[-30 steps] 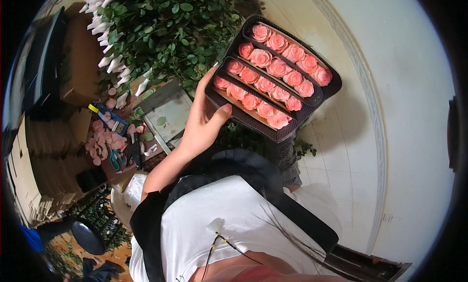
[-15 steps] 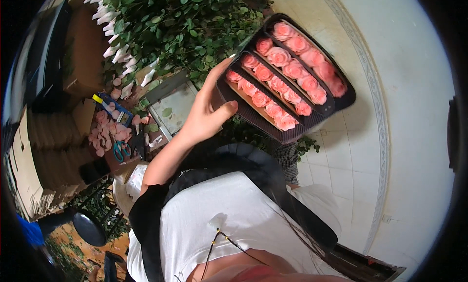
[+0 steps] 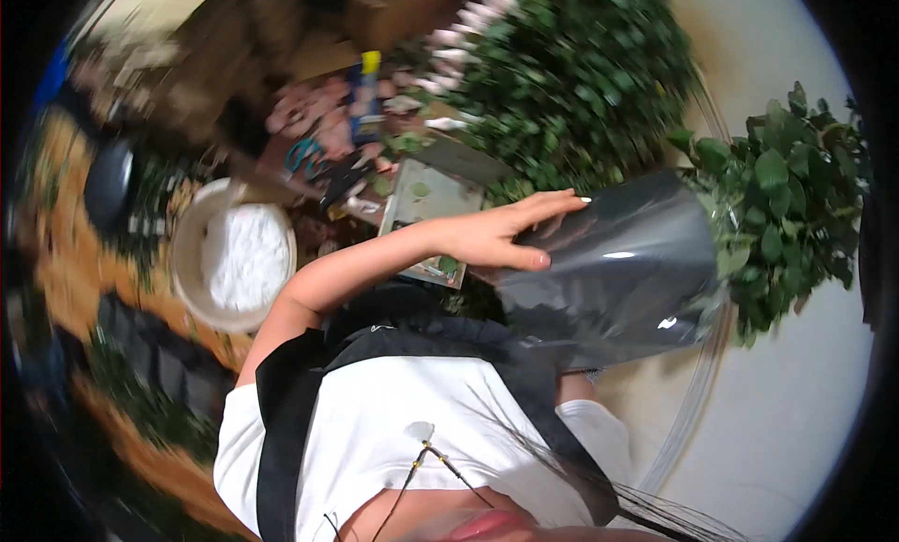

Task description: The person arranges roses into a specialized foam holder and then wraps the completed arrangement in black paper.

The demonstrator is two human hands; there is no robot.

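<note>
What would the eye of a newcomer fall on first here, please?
Probably first on the shiny, dark wrapped bundle right of centre, with the left hand spread at its left end and leafy stems jutting out at its right. Next would come the big heap of green leaves at the top, with pale pink tips along its left side, then the round tub holding white material at left.

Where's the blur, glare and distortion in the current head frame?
Head view: bright glare on the glossy wrap; head view: petals and leafy pile smeared, left hand noticeably crisper; head view: fisheye bowing toward the rim, corners black.
</note>
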